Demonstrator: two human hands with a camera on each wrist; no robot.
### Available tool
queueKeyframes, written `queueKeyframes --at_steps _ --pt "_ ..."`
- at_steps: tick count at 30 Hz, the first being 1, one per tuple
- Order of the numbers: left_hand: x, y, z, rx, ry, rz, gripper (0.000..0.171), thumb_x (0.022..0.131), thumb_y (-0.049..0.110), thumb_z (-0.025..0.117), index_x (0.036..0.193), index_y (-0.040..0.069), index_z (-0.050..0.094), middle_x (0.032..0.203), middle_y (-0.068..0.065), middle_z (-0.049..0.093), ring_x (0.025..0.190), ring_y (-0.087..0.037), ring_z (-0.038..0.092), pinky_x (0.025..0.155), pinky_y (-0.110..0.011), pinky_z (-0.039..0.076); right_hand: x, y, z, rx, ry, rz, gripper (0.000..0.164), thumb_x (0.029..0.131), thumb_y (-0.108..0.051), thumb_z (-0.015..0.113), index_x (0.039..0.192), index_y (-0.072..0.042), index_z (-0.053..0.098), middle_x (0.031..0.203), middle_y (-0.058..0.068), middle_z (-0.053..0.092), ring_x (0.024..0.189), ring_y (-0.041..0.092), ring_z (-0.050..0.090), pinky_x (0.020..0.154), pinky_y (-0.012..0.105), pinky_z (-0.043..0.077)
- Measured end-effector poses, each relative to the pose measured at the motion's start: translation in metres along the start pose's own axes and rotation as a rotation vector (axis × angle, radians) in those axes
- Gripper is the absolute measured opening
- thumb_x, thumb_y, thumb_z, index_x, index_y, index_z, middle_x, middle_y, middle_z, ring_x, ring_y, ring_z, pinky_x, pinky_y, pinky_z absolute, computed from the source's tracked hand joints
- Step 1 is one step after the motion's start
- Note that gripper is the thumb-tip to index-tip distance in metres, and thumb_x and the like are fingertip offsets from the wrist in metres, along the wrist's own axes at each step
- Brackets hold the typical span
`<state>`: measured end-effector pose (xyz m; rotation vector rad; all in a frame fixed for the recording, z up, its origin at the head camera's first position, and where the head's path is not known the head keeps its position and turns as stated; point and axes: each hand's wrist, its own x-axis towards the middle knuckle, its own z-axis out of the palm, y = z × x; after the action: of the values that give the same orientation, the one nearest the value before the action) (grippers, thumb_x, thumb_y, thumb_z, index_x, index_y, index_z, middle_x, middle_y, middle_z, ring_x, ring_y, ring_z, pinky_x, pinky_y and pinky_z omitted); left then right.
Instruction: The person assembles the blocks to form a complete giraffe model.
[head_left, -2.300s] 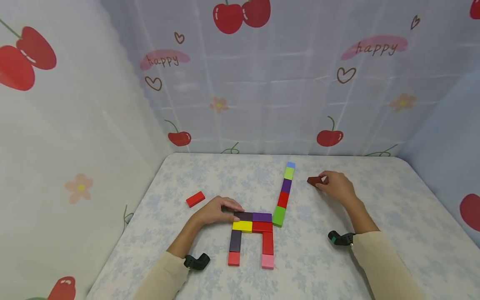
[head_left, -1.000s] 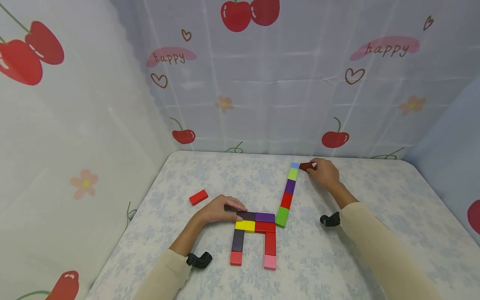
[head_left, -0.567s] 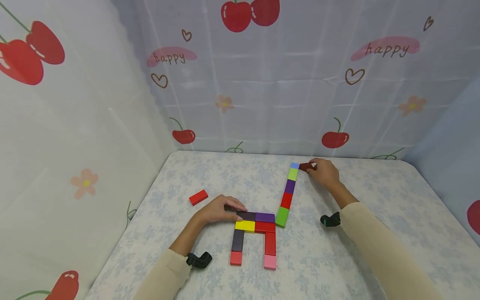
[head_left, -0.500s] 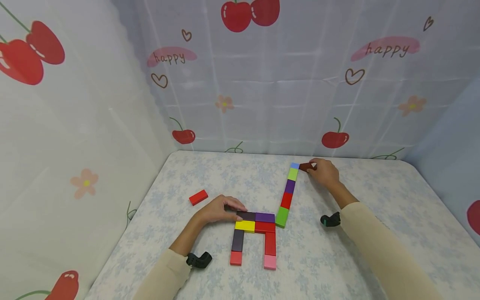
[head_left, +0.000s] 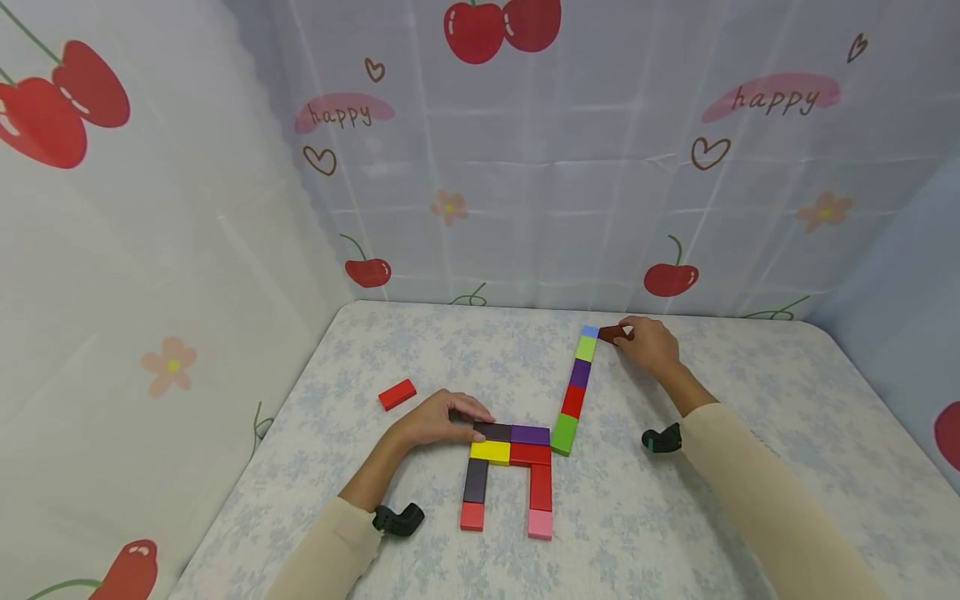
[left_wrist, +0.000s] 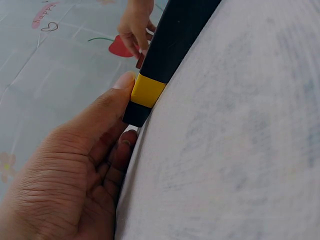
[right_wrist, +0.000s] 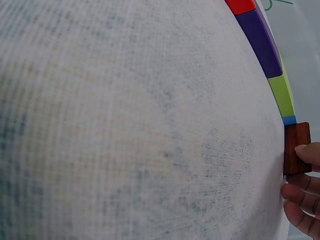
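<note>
My right hand (head_left: 651, 343) pinches a dark brown wooden block (right_wrist: 297, 148) between thumb and fingers. That block's left end meets the light blue block (head_left: 590, 332) at the far tip of a slanting row. Down the row follow a lime block (head_left: 586, 347), a purple block (head_left: 580, 372), a red block (head_left: 573, 401) and a green block (head_left: 564, 434). With thumb and index finger, my left hand (head_left: 433, 419) grips the left part of a black block (head_left: 492, 432). Directly below it lies a yellow block (head_left: 490, 452), which the thumb nearly reaches in the left wrist view.
A purple block (head_left: 530, 435) and red block (head_left: 529, 455) continue the flat shape, with two legs of blocks ending in a coral block (head_left: 472, 517) and a pink block (head_left: 540, 525). One loose red block (head_left: 397, 394) lies left on the patterned tablecloth (head_left: 337, 358). A curtain (head_left: 517, 167) hangs behind.
From its place farther right, my right hand has carried the brown block left and away to the light blue block, then stayed still. The left hand keeps its hold; the view shifted slightly.
</note>
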<state>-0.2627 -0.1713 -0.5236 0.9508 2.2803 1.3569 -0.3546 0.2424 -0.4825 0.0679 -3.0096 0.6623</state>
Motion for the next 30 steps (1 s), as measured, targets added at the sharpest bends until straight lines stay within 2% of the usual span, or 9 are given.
queueKeyframes --at_steps 9,14,22,30 --pt "0.001 0.002 -0.001 0.004 -0.013 0.03 0.028 0.088 0.021 0.082 0.116 0.021 0.079 0.114 0.007 0.074 0.11 -0.013 0.065 0.095 -0.032 0.053 -0.002 0.0 -0.004 -0.024 0.009 0.004 0.046 0.095 -0.018 0.071 0.135 0.003 0.06 0.11 0.024 0.07 0.097 0.037 0.066 0.079 0.051 0.056" --pt "0.002 0.001 -0.001 0.008 -0.019 0.042 0.029 0.088 0.023 0.082 0.116 0.022 0.079 0.114 0.007 0.074 0.111 -0.014 0.065 0.096 -0.033 0.053 -0.012 0.0 -0.013 -0.041 0.031 -0.004 0.052 0.093 -0.02 0.072 0.137 0.003 0.057 0.105 0.022 0.071 0.092 0.036 0.067 0.071 0.049 0.056" --pt "0.0 0.002 -0.001 0.001 -0.022 0.036 0.028 0.088 0.023 0.082 0.115 0.024 0.079 0.113 0.01 0.074 0.11 -0.013 0.065 0.095 -0.033 0.053 -0.046 -0.007 -0.027 0.003 0.124 -0.085 0.052 0.092 -0.02 0.074 0.134 0.005 0.059 0.097 0.02 0.07 0.076 0.03 0.063 0.055 0.039 0.051" --pt "-0.002 0.003 0.0 -0.005 -0.009 0.029 0.028 0.087 0.02 0.082 0.115 0.021 0.079 0.114 0.006 0.074 0.11 -0.013 0.065 0.094 -0.031 0.053 -0.089 -0.031 -0.026 0.049 0.115 -0.178 0.048 0.09 -0.019 0.078 0.13 0.003 0.064 0.092 0.014 0.07 0.07 0.023 0.059 0.053 0.03 0.049"
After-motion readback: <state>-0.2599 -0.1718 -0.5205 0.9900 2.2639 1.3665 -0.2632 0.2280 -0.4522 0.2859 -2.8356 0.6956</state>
